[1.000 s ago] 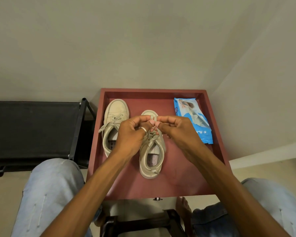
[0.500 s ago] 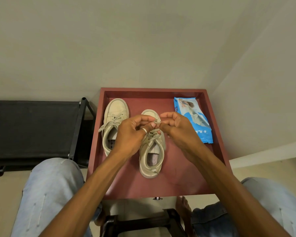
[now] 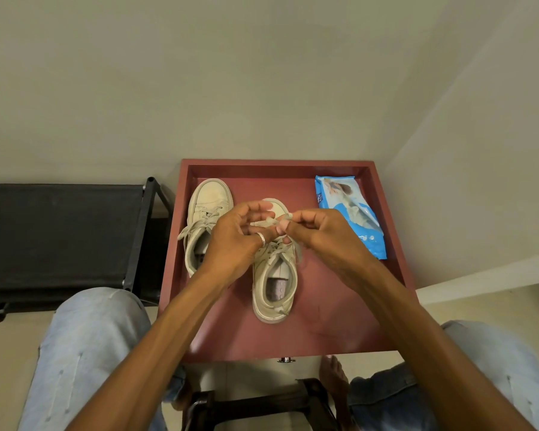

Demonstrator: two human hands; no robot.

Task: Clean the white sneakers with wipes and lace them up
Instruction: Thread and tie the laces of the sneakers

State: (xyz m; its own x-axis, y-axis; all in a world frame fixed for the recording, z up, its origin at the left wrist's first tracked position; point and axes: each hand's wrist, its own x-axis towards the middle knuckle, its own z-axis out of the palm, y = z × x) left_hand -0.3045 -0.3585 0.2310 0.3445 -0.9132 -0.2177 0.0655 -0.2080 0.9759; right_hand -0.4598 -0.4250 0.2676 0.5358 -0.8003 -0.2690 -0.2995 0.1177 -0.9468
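Observation:
Two off-white sneakers lie toes away from me on a red tray-top table. The left sneaker has its laces tied. Over the right sneaker both my hands work its lace. My left hand, with a ring, pinches one strand between curled fingers. My right hand pinches a loop of the lace at its fingertips. The hands hide the shoe's tongue and most eyelets. A blue pack of wipes lies at the tray's back right.
A black fabric rack stands left of the table. Walls close in behind and to the right. My knees in light jeans flank the table's near edge, and a dark stool frame sits below between them.
Both hands have risen slightly and drawn a little apart, pulling the lace strand out between them above the right sneaker's toe.

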